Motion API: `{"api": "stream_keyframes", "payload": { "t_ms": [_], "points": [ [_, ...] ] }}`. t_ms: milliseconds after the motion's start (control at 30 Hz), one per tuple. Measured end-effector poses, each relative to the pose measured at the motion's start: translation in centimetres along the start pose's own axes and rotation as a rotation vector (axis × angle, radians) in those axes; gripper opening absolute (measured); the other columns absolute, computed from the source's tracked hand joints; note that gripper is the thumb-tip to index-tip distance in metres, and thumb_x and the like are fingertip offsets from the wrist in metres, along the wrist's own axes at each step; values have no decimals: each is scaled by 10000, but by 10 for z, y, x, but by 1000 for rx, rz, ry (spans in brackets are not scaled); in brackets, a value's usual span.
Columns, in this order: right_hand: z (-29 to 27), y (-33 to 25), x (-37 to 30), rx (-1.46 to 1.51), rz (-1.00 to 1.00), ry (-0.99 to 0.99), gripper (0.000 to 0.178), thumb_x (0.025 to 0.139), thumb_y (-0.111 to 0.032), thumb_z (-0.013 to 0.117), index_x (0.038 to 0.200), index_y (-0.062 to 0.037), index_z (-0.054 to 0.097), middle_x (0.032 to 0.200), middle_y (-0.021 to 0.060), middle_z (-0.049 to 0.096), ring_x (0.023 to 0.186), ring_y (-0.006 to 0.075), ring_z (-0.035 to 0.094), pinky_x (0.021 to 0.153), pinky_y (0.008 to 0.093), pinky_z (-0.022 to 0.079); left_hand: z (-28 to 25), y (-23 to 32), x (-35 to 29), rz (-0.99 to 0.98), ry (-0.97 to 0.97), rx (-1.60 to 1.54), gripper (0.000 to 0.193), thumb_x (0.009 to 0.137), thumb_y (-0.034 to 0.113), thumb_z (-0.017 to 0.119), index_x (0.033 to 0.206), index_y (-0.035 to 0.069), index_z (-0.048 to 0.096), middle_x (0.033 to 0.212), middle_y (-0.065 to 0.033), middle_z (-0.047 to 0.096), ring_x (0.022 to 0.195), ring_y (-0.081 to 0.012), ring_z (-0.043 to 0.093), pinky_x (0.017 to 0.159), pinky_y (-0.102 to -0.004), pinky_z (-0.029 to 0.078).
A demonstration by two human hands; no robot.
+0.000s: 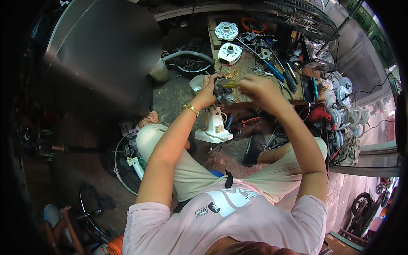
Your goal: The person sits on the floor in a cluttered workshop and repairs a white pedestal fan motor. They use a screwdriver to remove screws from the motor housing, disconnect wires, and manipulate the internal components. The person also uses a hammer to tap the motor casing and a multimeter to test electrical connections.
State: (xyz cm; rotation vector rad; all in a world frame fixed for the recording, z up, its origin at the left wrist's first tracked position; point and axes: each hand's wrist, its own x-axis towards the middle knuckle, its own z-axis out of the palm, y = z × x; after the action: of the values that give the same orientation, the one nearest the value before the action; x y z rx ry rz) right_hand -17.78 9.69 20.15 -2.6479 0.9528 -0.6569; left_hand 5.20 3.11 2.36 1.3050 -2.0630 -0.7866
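Near the front edge of the wooden table (247,68), the left hand (205,92) grips a dark part (220,85), and the right hand (256,88) is closed on a blurred yellow thing (230,85) just beside it. Nearer the person, a white stand (215,126) rests upright; beyond, two white covers (230,53) lie on the table.

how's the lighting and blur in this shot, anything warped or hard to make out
Head view: the left side sinks into gloom while the right is paler and brighter; head view: black fisheye vignetting swallows the corners, and the grey rail at lower right seems to bow; head view: the right hand and yellow item look smeared, the item too blurred to identify.
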Motion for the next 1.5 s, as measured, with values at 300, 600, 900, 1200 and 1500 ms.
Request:
{"api": "stream_keyframes", "payload": {
  "t_ms": [300, 600, 900, 1200, 1500],
  "points": [
    [-14, -24, -11, 169, 21, -218, 229, 749, 25, 680, 946, -19, 570, 876, 152, 620, 800, 341, 647, 686, 416, 494, -4, 6, 1, 33, -33, 17, 807, 640, -84, 668, 1345, 176, 373, 1208, -175, 389, 1210, -403, 394, 1062, -437, 328],
    [-14, 43, 25, -68, 356, 154, 218, 795, -41, 707, 939, 15, 554, 822, 169, 666, 764, 228, 667, 689, 331, 500, -2, 8, -2, 33, -7, 18, 826, 634, -156, 573, 1369, 147, 347, 1242, -185, 372, 1232, -425, 383, 1079, -458, 322],
    [11, 122, -11, 221, 510, 172, 235, 794, -119, 746, 858, 15, 564, 784, 75, 649, 633, 121, 582, 566, 295, 465, -2, 3, 6, 134, -24, 21, 775, 631, -151, 593, 1328, 82, 347, 1198, -182, 381, 1214, -372, 381, 1085, -395, 291],
    [45, 167, -64, 348, 767, 310, 229, 813, -144, 750, 883, -5, 582, 766, 78, 649, 588, 122, 592, 538, 293, 448, -20, 0, 13, 82, -288, -111, 778, 695, 72, 665, 1375, 152, 296, 1268, -160, 328, 1290, -345, 317, 1123, -403, 266],
    [96, 169, -112, -88, 940, 567, 253, 868, -252, 675, 991, -47, 591, 883, 168, 662, 853, 369, 641, 723, 445, 477, -8, 9, 5, 84, -75, -227, 551, 859, 199, 639, 1348, 132, 393, 1298, -128, 407, 1274, -280, 389, 1098, -381, 297]
  ]
}}
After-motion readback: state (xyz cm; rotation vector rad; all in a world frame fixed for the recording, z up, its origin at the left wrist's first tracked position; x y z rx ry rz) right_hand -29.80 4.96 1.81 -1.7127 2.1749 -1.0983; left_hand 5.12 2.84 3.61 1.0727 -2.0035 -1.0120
